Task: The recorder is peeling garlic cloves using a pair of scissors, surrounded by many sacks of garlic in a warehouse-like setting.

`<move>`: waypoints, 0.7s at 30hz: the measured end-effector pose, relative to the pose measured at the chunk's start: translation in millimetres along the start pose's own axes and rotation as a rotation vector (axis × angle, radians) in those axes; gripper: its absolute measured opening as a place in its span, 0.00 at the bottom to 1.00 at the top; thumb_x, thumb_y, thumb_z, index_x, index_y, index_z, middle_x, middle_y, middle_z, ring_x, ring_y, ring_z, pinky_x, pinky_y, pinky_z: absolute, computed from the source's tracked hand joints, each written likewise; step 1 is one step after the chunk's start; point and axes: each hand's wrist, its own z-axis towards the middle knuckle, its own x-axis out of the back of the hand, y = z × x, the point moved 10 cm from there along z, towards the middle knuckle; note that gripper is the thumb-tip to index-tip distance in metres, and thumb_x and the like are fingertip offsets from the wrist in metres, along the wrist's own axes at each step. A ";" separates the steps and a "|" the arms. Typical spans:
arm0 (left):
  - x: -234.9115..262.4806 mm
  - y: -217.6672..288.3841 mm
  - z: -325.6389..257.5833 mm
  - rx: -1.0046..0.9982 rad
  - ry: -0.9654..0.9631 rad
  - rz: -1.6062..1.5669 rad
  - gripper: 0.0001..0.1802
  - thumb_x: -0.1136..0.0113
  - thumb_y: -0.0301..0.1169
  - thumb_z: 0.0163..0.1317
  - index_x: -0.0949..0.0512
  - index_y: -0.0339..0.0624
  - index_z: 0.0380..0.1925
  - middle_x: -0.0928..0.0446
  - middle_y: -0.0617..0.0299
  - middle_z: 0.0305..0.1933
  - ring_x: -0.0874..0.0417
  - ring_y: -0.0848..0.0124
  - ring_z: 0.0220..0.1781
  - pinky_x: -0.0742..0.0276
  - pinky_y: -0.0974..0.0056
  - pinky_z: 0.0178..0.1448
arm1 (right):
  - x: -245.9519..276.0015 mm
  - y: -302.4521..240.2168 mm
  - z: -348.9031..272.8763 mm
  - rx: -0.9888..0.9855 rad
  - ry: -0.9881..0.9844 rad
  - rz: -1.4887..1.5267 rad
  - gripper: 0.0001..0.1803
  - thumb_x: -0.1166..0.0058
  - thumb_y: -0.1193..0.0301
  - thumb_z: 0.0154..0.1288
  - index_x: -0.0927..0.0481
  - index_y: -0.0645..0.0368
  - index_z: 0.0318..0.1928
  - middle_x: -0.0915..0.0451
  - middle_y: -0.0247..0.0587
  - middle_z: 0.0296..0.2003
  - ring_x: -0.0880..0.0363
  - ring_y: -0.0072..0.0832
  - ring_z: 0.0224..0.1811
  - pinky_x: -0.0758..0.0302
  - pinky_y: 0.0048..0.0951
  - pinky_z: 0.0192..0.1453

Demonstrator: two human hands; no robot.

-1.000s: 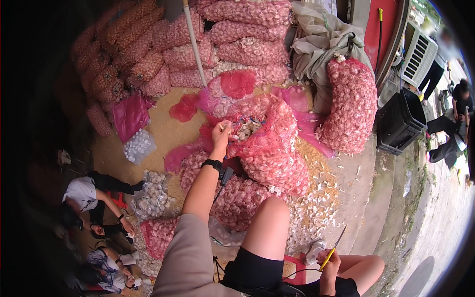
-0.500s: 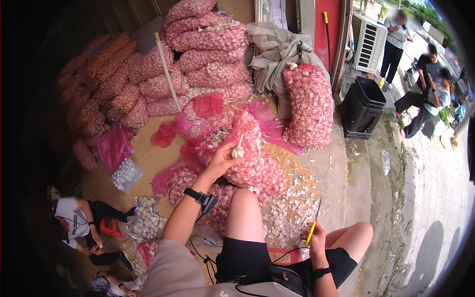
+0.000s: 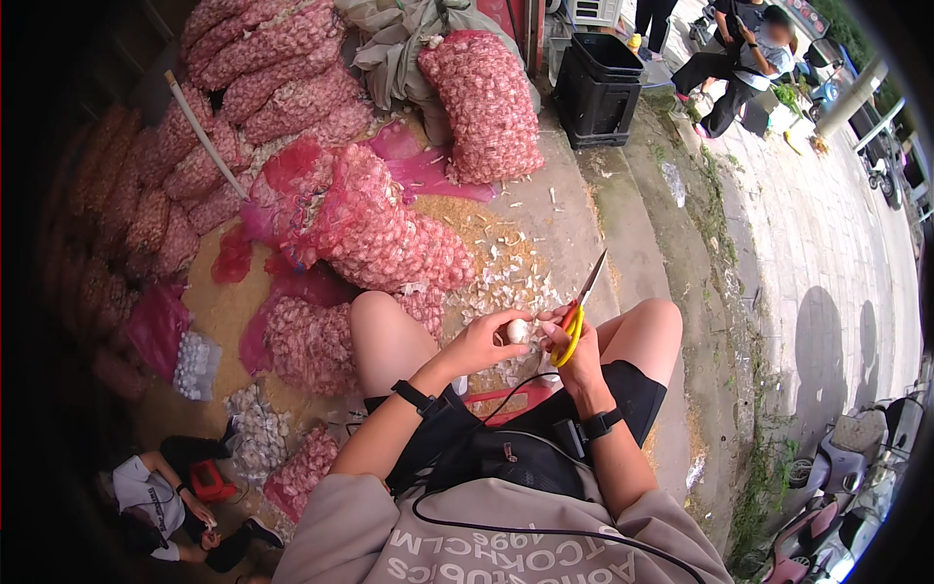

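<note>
A concrete floor (image 3: 574, 190) scattered with pale scraps (image 3: 501, 277) meets a light paved street (image 3: 769, 224), and on it, ahead of the seated person, lies a slumped sack (image 3: 409, 238) of pink net filled with garlic. On the near side of the slumped sack and to its right, the left hand (image 3: 484, 343) pinches a white garlic bulb (image 3: 519, 332) between thumb and fingers. Farther right of the sack, the right hand (image 3: 576, 362) is curled around scissors (image 3: 567, 341) with yellow and red handles, their blades pointing up and away; its fingertips come close to the bulb, and I cannot tell whether they touch it. To the near left of the slumped sack a co-worker (image 3: 151, 487) sits by a heap of white bulbs (image 3: 256, 428). Directly on its near side lies another garlic sack (image 3: 311, 346). Beyond it, a plump upright sack (image 3: 482, 107) stands before a grey tarp (image 3: 399, 49), with stacked sacks (image 3: 282, 68) to the far left. To its far right is a black bin (image 3: 595, 107), and farther still, people (image 3: 749, 63) by the street.
</note>
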 end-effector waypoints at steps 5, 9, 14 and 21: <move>-8.0 -17.5 1.6 -0.024 -0.002 0.001 0.27 0.32 0.23 0.61 0.24 0.38 0.62 0.20 0.62 0.50 0.18 0.75 0.47 0.21 0.67 0.50 | 12.4 1.4 -1.6 0.059 0.035 -0.026 0.17 0.34 0.83 0.62 0.26 0.61 0.48 0.16 0.43 0.36 0.16 0.27 0.33 0.21 0.24 0.38; 21.3 -36.5 -1.5 0.095 0.050 0.318 0.30 0.33 0.24 0.62 0.27 0.40 0.65 0.20 0.62 0.53 0.17 0.71 0.53 0.21 0.66 0.56 | 17.4 0.7 5.5 0.081 0.062 -0.011 0.17 0.36 0.84 0.62 0.26 0.61 0.48 0.16 0.42 0.34 0.16 0.29 0.32 0.20 0.25 0.39; 8.6 -5.8 -5.0 0.112 -0.010 -0.481 0.32 0.36 0.30 0.69 0.34 0.41 0.72 0.21 0.60 0.62 0.18 0.66 0.61 0.24 0.65 0.63 | 15.1 6.3 10.1 0.019 0.055 -0.006 0.17 0.37 0.83 0.63 0.27 0.61 0.49 0.18 0.41 0.33 0.16 0.29 0.32 0.21 0.25 0.36; 2.2 -50.1 -11.6 0.136 0.117 -0.815 0.26 0.39 0.31 0.73 0.30 0.39 0.68 0.19 0.58 0.56 0.14 0.70 0.52 0.19 0.67 0.57 | -0.8 13.5 11.2 -0.048 0.022 -0.058 0.16 0.36 0.73 0.68 0.26 0.61 0.52 0.14 0.43 0.46 0.17 0.24 0.33 0.23 0.23 0.36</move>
